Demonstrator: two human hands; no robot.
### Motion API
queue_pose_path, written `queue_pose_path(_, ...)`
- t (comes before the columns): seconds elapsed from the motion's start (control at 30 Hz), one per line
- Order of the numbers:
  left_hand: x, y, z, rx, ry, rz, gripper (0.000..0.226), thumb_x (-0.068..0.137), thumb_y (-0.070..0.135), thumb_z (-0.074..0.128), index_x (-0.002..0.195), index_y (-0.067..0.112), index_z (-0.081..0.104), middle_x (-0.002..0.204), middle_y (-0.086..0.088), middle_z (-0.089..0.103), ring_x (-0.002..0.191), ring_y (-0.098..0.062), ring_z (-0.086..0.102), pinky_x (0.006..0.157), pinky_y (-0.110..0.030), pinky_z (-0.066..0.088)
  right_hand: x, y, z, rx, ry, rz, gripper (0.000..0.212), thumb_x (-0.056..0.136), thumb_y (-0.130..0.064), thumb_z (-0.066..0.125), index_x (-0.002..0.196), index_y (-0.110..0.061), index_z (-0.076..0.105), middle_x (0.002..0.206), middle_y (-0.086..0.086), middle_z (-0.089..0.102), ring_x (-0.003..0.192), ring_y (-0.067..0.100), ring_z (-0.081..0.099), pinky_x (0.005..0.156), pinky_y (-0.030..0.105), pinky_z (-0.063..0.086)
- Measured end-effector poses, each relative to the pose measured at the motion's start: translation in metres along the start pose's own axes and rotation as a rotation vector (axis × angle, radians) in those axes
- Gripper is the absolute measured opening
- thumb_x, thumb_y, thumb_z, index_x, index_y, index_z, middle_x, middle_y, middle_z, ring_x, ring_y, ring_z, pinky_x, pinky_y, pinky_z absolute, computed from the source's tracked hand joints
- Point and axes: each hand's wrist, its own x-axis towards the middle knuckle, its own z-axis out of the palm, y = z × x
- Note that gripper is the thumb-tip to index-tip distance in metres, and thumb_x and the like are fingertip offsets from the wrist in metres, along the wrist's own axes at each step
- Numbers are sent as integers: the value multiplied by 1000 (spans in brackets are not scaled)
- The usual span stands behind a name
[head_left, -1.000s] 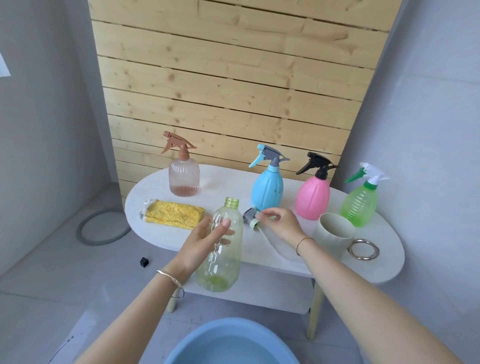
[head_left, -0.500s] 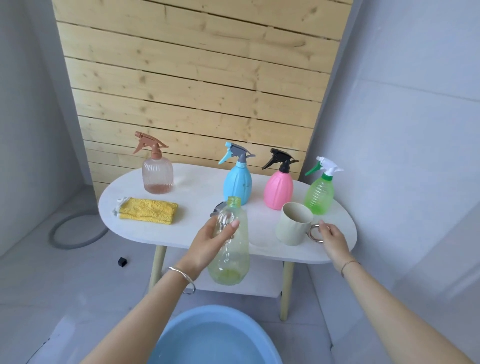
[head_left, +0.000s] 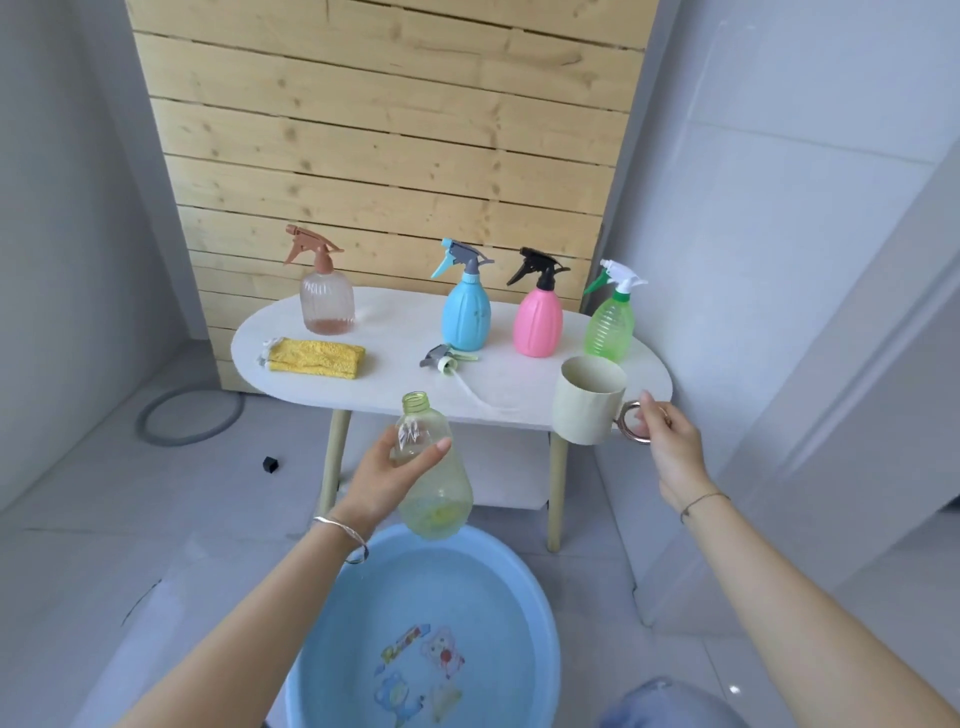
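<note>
My left hand (head_left: 387, 475) grips a clear yellow-green bottle (head_left: 434, 478) with no cap, held upright above the far rim of a blue basin (head_left: 498, 587) of water on the floor. My right hand (head_left: 667, 444) holds the metal ring handle of a cream mug (head_left: 587, 400), lifted at the table's front right edge. The bottle's spray head (head_left: 441, 358) with its tube lies on the white oval table (head_left: 395, 384).
On the table stand a brown-topped clear sprayer (head_left: 326, 296), a blue one (head_left: 466, 312), a pink one (head_left: 537, 317) and a green one (head_left: 610, 319). A yellow cloth (head_left: 317, 357) lies at the left. A hose ring (head_left: 189, 415) lies on the floor.
My right hand left the spray head on the table, took the mug's ring handle and lifted the mug. My left hand drew the bottle back over the basin.
</note>
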Motion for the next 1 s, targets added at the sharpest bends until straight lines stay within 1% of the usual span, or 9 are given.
queue_pose_path(0.07,-13,-15,-3,-14,15,-16,33,82,36,75,110,28,59,104,9,65,92,3,61,68,-7,46,-23,-1,5,17,-46,10,30,95,-23,56,67,-12,53,64,-3,53,54,-2,49,55,2,39)
queue_pose_path(0.17,-31,-42,-7,14,6,-31,59,67,55,77,115,28,58,113,8,65,106,-6,62,89,-23,49,-52,21,19,9,-137,78,32,92,-26,61,64,-13,52,49,-13,48,49,3,44,59,15,41)
queue_pose_path(0.23,-43,-66,-9,61,18,-47,62,70,53,78,120,25,57,119,10,64,112,-6,59,96,-27,45,-73,51,31,-82,-207,141,33,89,-30,64,66,-10,53,45,-15,44,50,6,41,59,21,37)
queue_pose_path(0.3,-51,-89,-12,89,19,-69,55,75,46,79,120,25,56,118,13,62,113,-6,58,94,-24,44,-92,82,42,-162,-252,179,33,86,-32,67,66,-10,54,51,-10,48,54,9,42,58,20,36)
queue_pose_path(0.4,-63,-119,-14,157,22,-128,65,66,56,80,118,26,55,116,15,61,111,-5,57,88,-20,42,-121,126,53,-292,-302,199,34,88,-30,66,64,-13,50,58,-3,46,56,11,40,48,15,31)
queue_pose_path(0.47,-69,-138,-16,197,16,-151,53,74,44,80,116,24,55,112,16,60,109,-7,56,85,-17,39,-137,162,55,-402,-333,225,40,90,-28,62,59,-15,42,55,-5,40,55,11,36,49,20,28)
queue_pose_path(0.63,-72,-165,-17,257,6,-165,57,76,42,78,124,23,53,121,10,59,114,-7,54,94,-21,37,-156,220,44,-557,-385,204,44,86,-27,65,69,11,53,60,7,42,60,16,36,55,30,26)
queue_pose_path(0.8,-75,-188,-23,280,16,-210,54,76,42,78,120,23,54,122,7,58,116,-10,54,95,-22,37,-163,243,44,-705,-477,171,35,90,-26,59,70,2,58,72,15,58,68,23,50,62,32,35)
queue_pose_path(1.0,-72,-198,-33,249,55,-240,67,73,47,77,129,23,51,127,8,58,118,-10,53,94,-22,37,-167,262,66,-844,-578,108,38,93,-28,57,62,-16,39,67,-3,41,68,21,43,57,30,25)
